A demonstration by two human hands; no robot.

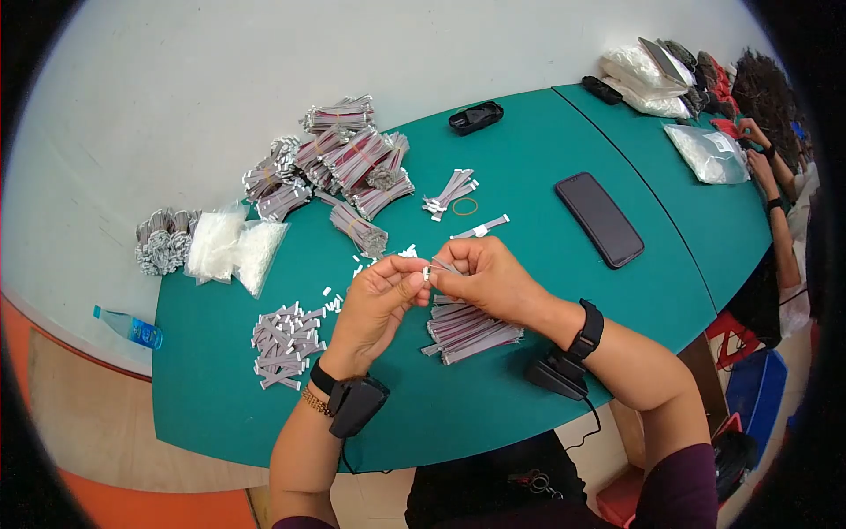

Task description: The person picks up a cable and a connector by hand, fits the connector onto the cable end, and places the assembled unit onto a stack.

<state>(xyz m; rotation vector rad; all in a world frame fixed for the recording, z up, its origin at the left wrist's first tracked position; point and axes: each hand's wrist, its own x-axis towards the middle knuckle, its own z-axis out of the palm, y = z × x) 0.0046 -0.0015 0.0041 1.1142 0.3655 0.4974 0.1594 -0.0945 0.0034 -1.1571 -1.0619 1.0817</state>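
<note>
Over the middle of the table, my left hand (379,298) pinches a small white connector (426,274) between thumb and fingertips. My right hand (486,275) is closed on a short grey ribbon cable (443,264), whose end meets the connector; whether it is seated inside cannot be made out. Under my right hand lies a stack of grey and dark red ribbon cables (471,331). A loose heap of short cables with white ends (286,344) spreads to the left of my left hand. Small white connectors (332,304) are scattered between that heap and my hands.
Bundled cables (352,163) pile up at the back, near clear bags of white pieces (256,251). A phone (600,219) lies to the right, a rubber band (465,206) by a few cables. A bottle (130,328) is at left. Another person's hands (756,150) work at far right.
</note>
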